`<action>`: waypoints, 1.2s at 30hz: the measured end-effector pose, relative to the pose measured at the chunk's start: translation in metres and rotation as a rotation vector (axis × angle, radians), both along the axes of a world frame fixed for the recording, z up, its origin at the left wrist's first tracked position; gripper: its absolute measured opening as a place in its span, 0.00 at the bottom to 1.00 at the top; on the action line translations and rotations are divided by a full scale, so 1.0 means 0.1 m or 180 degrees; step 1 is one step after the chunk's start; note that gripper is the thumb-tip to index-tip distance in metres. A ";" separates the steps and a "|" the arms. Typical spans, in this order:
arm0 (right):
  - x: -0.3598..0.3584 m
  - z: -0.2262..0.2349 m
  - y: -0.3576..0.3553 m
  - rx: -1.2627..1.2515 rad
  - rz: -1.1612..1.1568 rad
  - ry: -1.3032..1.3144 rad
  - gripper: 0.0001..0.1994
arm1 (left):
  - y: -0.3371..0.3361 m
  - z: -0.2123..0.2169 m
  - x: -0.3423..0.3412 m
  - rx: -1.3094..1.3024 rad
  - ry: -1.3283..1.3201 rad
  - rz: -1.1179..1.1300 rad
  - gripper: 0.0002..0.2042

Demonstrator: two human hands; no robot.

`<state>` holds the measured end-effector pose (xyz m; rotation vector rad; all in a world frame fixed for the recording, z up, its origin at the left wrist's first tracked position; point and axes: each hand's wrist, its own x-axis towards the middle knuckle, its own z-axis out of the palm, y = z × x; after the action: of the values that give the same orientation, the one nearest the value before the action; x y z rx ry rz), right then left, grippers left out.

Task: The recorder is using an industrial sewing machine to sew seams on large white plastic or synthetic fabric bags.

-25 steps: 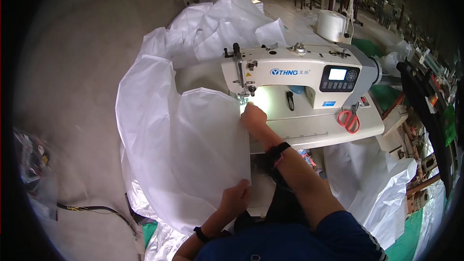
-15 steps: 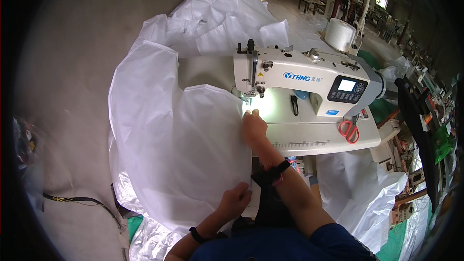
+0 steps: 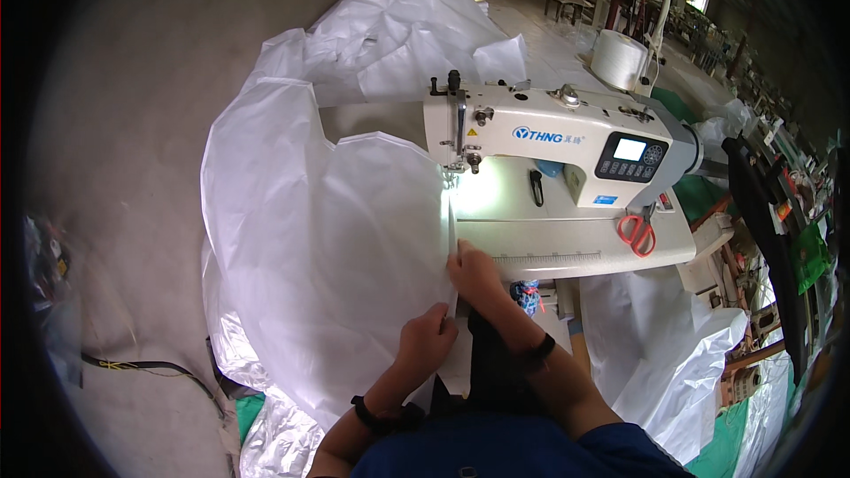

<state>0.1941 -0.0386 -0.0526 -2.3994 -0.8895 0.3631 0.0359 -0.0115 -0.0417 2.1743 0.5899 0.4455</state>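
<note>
A large sheet of white plastic-like fabric spreads over the left of the table, its right edge running under the needle area of a white sewing machine. My right hand is closed on that edge, near the table's front rim. Lower down and to the left, my left hand pinches the same edge close to my body. A narrow strip of the edge stretches between the hands and the lit presser foot. The fingertips are partly hidden by the hands.
Red-handled scissors and a small black thread snipper lie on the machine bed. A white thread cone stands behind the machine. More white fabric hangs at the right, and a black cable crosses the floor at left.
My right hand has come back from beside the needle toward me, along the fabric edge. My left hand has risen slightly, and the fabric's upper fold near the needle has shifted up.
</note>
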 end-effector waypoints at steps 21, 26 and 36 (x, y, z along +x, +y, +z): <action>-0.02 0.10 0.14 0.0029 0.0132 -0.0558 0.21 | -0.18 0.03 -0.09 0.0385 0.0168 -0.0148 0.10; -0.25 -0.07 0.05 -0.0267 0.0191 -0.0802 0.27 | 0.00 -0.08 -0.01 -0.0393 0.0099 -0.0072 0.10; -0.11 -0.04 0.08 -0.0375 0.0285 -0.1044 0.23 | 0.63 0.16 -0.48 0.2531 -0.0008 0.0837 0.06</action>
<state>0.1831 -0.0301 -0.0570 -2.5784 -1.1504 0.0540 -0.0125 0.0512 -0.0257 2.8468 0.7932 0.9484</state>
